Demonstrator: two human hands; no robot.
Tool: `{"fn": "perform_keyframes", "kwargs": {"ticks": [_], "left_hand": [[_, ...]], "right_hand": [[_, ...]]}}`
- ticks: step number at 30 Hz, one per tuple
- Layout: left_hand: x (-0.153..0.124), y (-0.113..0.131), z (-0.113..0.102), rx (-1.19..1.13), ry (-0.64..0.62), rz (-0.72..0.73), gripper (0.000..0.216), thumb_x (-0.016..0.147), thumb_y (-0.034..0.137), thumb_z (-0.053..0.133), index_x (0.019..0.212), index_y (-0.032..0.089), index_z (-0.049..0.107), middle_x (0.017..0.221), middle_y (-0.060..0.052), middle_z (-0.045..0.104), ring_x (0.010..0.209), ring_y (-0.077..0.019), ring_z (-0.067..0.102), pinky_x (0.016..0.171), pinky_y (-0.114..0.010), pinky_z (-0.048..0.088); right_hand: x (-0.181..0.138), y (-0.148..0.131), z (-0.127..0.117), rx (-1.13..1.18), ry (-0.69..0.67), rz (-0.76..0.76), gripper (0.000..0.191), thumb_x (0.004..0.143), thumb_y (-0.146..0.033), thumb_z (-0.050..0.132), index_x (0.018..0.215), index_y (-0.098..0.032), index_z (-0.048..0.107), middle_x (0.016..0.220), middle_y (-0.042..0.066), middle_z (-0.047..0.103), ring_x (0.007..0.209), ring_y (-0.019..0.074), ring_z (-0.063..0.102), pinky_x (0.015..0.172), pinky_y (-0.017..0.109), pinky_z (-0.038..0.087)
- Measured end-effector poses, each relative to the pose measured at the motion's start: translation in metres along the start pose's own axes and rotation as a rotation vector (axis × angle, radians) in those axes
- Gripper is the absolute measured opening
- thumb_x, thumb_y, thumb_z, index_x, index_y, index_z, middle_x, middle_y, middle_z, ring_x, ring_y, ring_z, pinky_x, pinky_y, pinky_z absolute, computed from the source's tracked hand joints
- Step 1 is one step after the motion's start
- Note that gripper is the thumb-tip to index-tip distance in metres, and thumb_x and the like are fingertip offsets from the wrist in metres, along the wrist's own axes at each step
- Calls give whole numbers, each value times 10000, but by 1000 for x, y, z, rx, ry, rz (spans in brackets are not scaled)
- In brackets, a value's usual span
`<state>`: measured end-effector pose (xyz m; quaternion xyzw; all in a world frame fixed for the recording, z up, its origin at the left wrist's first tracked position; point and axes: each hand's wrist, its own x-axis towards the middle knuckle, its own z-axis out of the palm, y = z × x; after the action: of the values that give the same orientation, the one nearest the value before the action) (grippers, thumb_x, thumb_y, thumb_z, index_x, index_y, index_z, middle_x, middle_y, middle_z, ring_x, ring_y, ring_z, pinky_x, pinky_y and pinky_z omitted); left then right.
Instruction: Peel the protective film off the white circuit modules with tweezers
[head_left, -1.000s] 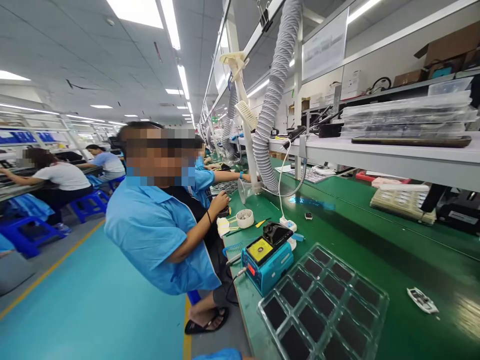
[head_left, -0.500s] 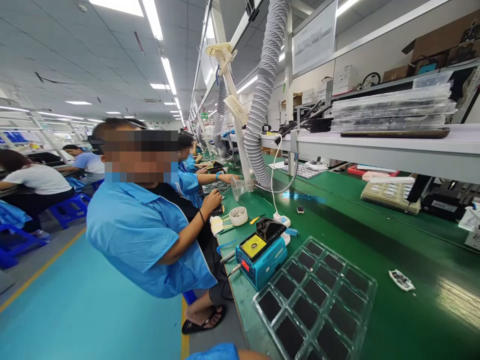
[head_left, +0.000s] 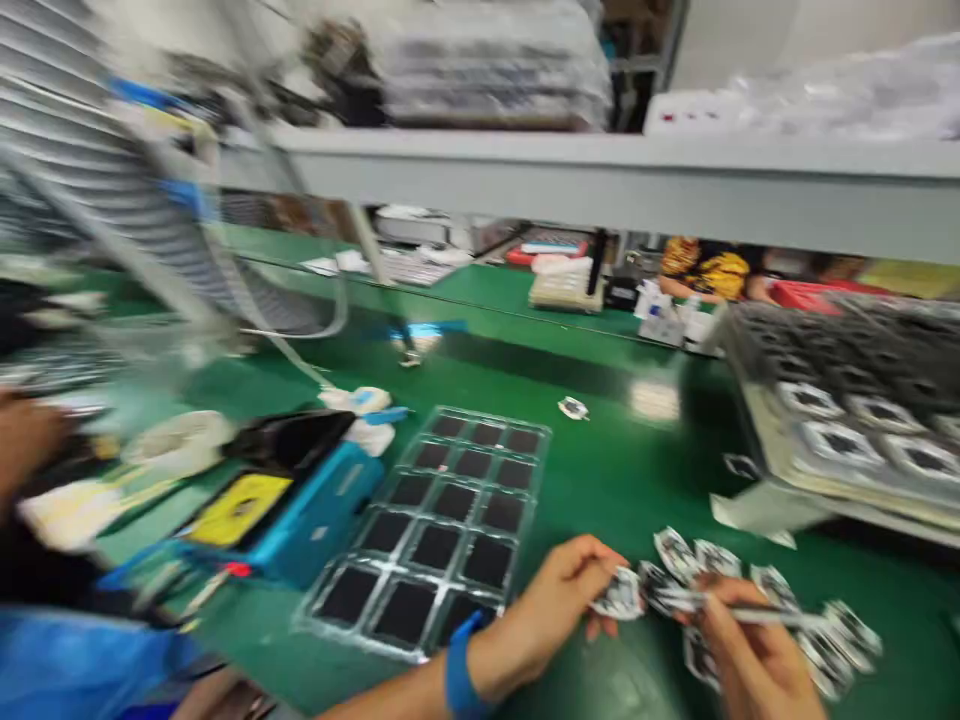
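The picture is motion-blurred. My left hand [head_left: 559, 600], with a blue wrist strap [head_left: 457, 672], pinches a small black-and-white part [head_left: 619, 596] low on the green bench [head_left: 600, 470]. My right hand [head_left: 739, 655] is just right of it and grips a thin metal tool [head_left: 757, 615] whose tip points at that part. Several similar small parts [head_left: 780, 600] lie in a loose heap under and around both hands.
A clear tray with black compartments [head_left: 442, 520] lies left of my hands, and a blue soldering station [head_left: 285, 510] beyond it. Stacked part trays [head_left: 847, 420] stand at the right. One loose part [head_left: 574, 407] lies mid-bench. A co-worker's hand [head_left: 22, 440] is at the far left.
The view has swung right and down from the co-worker and aisle to the bench. Both my hands, not seen before, are now in view holding a part and a tool.
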<state>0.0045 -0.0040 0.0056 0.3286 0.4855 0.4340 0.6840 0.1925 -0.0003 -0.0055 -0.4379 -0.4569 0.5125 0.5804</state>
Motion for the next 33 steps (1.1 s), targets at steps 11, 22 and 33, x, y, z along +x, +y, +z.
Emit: {"fn": "perform_keyframes", "kwargs": {"ticks": [11,22,33], "left_hand": [[-9,15,2,130,-58,-67,423,747,567,679,839,155,647,557,42,588,483,-104,515,464,-215,404],[-12,19,5,192,-113,-131,516,718,675,661,816,170,620,541,44,579,475,-108,512,444,-209,368],[-11,16,3,170,-141,-139,402,791,564,617,838,166,623,566,36,596,497,-117,543,428,-202,349]], "right_hand": [[-4,-18,14,-201,-213,-429,171,824,-124,748,919,-266,748,876,21,771,836,184,733,817,305,594],[-2,-18,11,-321,-435,-590,231,869,-33,654,1005,-211,707,975,74,758,879,206,733,924,410,542],[-1,-12,12,-248,-293,-419,166,843,-102,724,913,-252,726,868,9,786,816,169,739,904,336,559]]}}
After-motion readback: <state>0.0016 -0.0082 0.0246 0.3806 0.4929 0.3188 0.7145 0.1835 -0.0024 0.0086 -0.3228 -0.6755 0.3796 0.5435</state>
